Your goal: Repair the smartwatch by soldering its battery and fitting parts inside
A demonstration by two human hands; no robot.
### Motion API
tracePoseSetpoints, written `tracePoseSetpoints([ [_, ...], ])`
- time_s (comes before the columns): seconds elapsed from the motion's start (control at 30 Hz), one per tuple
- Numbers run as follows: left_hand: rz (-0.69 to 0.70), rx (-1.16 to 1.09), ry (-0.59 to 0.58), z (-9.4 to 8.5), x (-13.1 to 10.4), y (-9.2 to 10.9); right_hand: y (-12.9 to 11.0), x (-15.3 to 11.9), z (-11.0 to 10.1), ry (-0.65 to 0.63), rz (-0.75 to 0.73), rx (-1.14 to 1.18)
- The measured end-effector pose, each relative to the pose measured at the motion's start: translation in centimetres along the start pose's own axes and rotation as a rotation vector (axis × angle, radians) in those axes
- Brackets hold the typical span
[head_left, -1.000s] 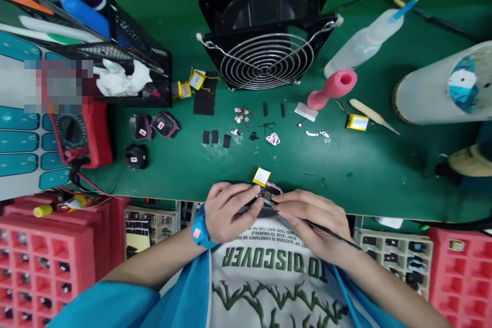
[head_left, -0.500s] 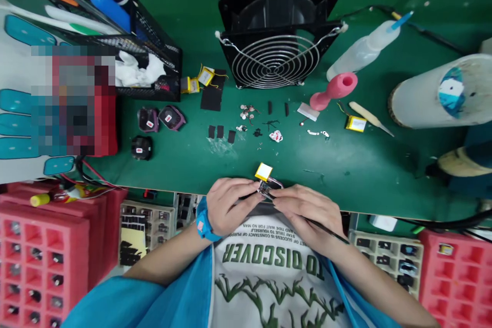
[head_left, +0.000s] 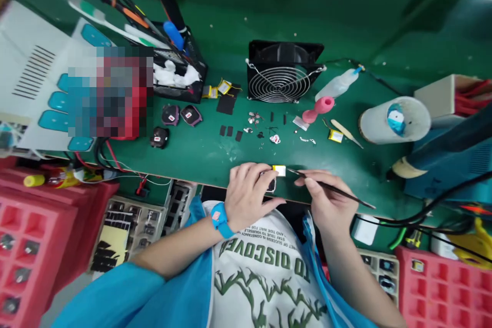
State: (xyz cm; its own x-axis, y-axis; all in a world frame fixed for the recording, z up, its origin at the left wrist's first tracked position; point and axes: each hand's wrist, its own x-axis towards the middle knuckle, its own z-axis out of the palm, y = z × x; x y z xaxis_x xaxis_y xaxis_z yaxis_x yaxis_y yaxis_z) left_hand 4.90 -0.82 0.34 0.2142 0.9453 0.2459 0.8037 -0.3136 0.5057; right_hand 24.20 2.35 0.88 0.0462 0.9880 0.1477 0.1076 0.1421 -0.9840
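My left hand [head_left: 249, 192], with a blue band at its wrist, rests at the table's front edge, its fingers over a small dark device with a light frame [head_left: 271, 185]. A battery with a white face and yellow edge [head_left: 281, 170] lies beside those fingertips, at the device's top. My right hand [head_left: 326, 192] is closed around dark tweezers [head_left: 338, 191], whose tip points left, close to the battery's right side. The device is partly hidden by my left fingers.
Beyond my hands on the green table [head_left: 184, 159] lie small loose parts and black pads [head_left: 229, 131]. A fan [head_left: 280, 82] stands at the back, a white bottle [head_left: 338, 85] and pink object [head_left: 319, 109] right of it. A white cylinder [head_left: 376, 123] stands farther right.
The view has shifted. My hands have moved apart; my left hand now covers the device on the table. My right hand, with the tweezers, has swung to the right of the battery.
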Motion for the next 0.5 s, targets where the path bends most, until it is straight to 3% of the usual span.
tracePoseSetpoints([
  [0.13, 0.054, -0.026, 0.016, 0.5, 0.1, 0.2, 0.5, 0.8, -2.3, 0.068, 0.034, -0.011],
  [0.23, 0.065, -0.021, 0.074, 0.0, -0.4, -1.0, 0.2, 1.5, -4.4, -0.084, 0.011, -0.219],
  [0.33, 0.058, -0.053, 0.057, -1.2, -0.9, -2.6, -0.1, 2.3, -6.1, -0.294, -0.153, -0.712],
  [0.5, 0.059, -0.134, 0.077, -3.8, -2.4, -4.9, 0.0, 3.2, -7.1, -0.413, -0.489, -1.191],
])
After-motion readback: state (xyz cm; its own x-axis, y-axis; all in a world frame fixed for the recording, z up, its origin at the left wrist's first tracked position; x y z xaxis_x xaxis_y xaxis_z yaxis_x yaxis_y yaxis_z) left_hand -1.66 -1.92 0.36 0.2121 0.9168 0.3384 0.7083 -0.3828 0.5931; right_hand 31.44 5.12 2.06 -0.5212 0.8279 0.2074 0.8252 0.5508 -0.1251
